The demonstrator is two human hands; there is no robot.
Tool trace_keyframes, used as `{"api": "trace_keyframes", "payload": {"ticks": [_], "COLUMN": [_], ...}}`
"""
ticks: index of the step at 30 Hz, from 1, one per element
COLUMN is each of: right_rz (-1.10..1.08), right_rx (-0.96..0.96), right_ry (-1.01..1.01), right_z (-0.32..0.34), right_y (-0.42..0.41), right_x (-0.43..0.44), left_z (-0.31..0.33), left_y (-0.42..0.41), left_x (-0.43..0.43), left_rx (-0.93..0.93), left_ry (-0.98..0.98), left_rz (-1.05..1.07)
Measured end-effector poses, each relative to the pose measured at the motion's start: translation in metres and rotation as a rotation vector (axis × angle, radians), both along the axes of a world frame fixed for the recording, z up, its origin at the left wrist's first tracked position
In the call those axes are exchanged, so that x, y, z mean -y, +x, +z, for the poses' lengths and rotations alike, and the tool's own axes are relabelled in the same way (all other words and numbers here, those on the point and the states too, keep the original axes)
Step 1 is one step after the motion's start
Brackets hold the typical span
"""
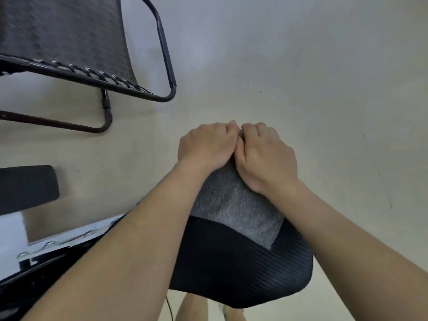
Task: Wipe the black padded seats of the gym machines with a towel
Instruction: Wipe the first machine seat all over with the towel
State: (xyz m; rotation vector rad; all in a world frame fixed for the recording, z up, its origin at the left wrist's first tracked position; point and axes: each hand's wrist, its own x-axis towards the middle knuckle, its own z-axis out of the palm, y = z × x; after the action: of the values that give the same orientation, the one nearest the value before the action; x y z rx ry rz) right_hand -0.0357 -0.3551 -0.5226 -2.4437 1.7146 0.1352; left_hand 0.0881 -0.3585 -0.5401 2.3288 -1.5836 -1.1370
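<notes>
We see a pale floor [301, 66] filling most of the view, with a mesh lounge chair [69, 42] on a black tube frame at ten o'clock. At six o'clock sits the black ribbed padded seat [236, 269], and a grey towel [234, 212] lies over its far end. Our left hand [206, 144] and right hand [266, 156] touch each other at the centre, both curled closed and bunching the towel's far edge
</notes>
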Motion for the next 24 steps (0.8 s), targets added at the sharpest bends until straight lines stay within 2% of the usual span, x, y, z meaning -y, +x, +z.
{"api": "trace_keyframes", "payload": {"ticks": [2,5,8,11,15,18,20,22,24], "right_rz": [-0.083,-0.166,-0.079,0.039,0.069,-0.007,-0.066,-0.084,-0.071], "right_rx": [-0.025,0.034,0.003,0.016,-0.034,-0.032,0.0,0.016,0.068], "right_ry": [0.132,0.307,0.125,0.027,0.02,0.038,0.168,0.26,0.21], "right_z": [-0.002,0.007,0.01,0.01,0.001,0.002,0.0,0.001,0.002], "right_y": [0.005,0.007,-0.004,-0.008,0.004,0.021,0.025,0.022,0.013], "right_x": [0.02,0.037,-0.007,-0.058,-0.026,0.011,0.034,0.045,0.034], "left_z": [-0.006,-0.005,0.009,0.019,0.002,-0.006,-0.006,-0.002,0.001], "left_y": [0.007,0.015,0.006,-0.003,0.015,0.027,0.025,0.021,0.02], "left_x": [0.01,-0.024,-0.086,-0.097,-0.042,-0.001,0.011,0.01,-0.009], "left_rx": [-0.136,-0.094,0.156,0.277,0.158,-0.157,-0.272,-0.169,-0.042], "left_ry": [0.071,-0.126,-0.219,-0.22,-0.029,0.202,0.266,0.215,0.02], "left_rz": [0.063,0.07,0.045,-0.028,0.014,0.069,0.041,-0.037,-0.062]}}
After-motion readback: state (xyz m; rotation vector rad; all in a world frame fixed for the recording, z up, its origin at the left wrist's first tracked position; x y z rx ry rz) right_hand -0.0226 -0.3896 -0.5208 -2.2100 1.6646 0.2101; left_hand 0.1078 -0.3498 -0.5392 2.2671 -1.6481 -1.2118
